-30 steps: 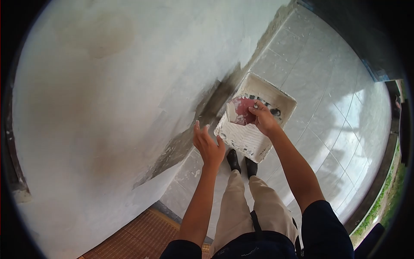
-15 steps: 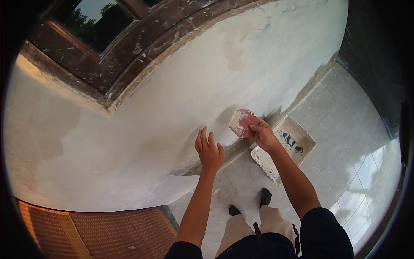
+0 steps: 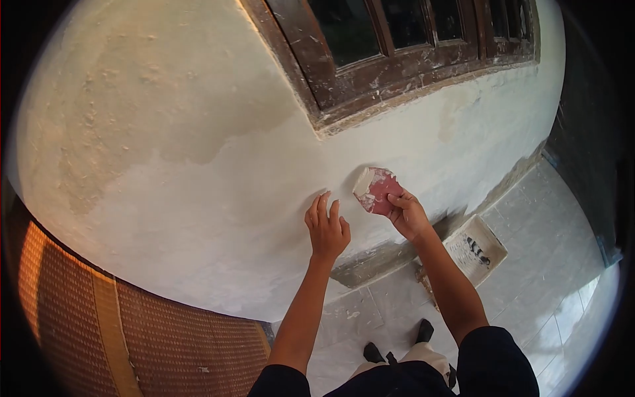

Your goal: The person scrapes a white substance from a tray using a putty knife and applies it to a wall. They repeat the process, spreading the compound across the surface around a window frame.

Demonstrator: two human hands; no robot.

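Wall (image 3: pixel 238 218), patchy & pale, rises beside tiled floor (image 3: pixel 542 212). R hand (image 3: pixel 408 217) pinches red scraper (image 3: pixel 380 192) near wall, below window frame (image 3: pixel 397 76): thumb on face, fingers mostly hidden behind. Grip sits at cleaner side, prob. to keep pale paste (image 3: pixel 363 181) at opposite edge off skin. L hand (image 3: pixel 328 233): fingers spread, slightly bent, close to wall; contact can't be told; position may aid balance. Tray (image 3: pixel 488 233) stands on floor near wall base, presumably for easy reach

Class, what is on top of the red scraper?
Pale paste coats one edge of the red scraper and smears its upper face; whatever the right hand covers cannot be seen.
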